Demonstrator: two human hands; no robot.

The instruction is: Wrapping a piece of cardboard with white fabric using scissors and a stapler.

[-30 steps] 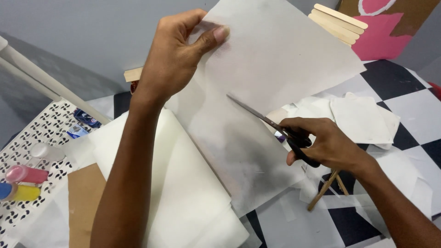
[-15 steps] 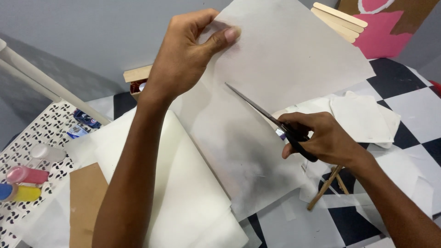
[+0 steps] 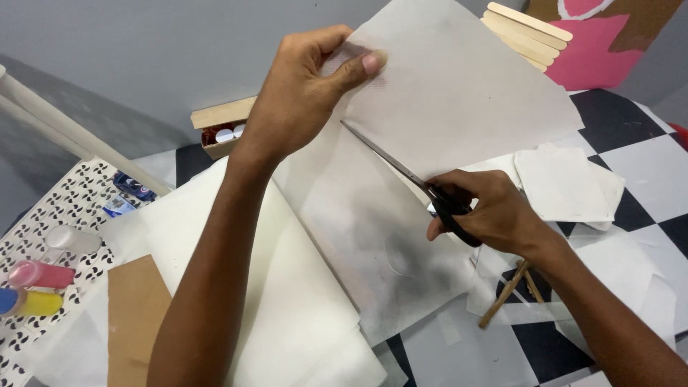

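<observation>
— What do you have in your hands?

— My left hand (image 3: 301,100) holds a thin white sheet of paper (image 3: 444,122) up in the upper middle of the frame. The thumb and the fingers are pinched closed on its top edge. My right hand (image 3: 494,215), at the centre right, is closed around the black handles of the scissors (image 3: 408,172). The blades point up and to the left, toward my left hand, and they look almost closed, lying along the cut line in the sheet.

— Where does the sheet end?

— Its lower part hangs down to the middle of the frame, over the table, and there it looks grey and shadowed.

— And around it?

— Under my left arm, at the lower centre, lies a large cream sheet (image 3: 287,301), and beside it, at the lower left, a brown piece of cardboard (image 3: 136,315). At the far left edge are small paint bottles (image 3: 36,287), pink, yellow and blue, on a dotted white surface. Right of my right hand there is a pile of white square pieces (image 3: 562,183) on the black and white checkered table (image 3: 645,158). Below my wrist lie thin wooden sticks (image 3: 505,294). In the upper right corner I see flat wooden sticks (image 3: 530,25) next to a pink shape (image 3: 595,57).
</observation>
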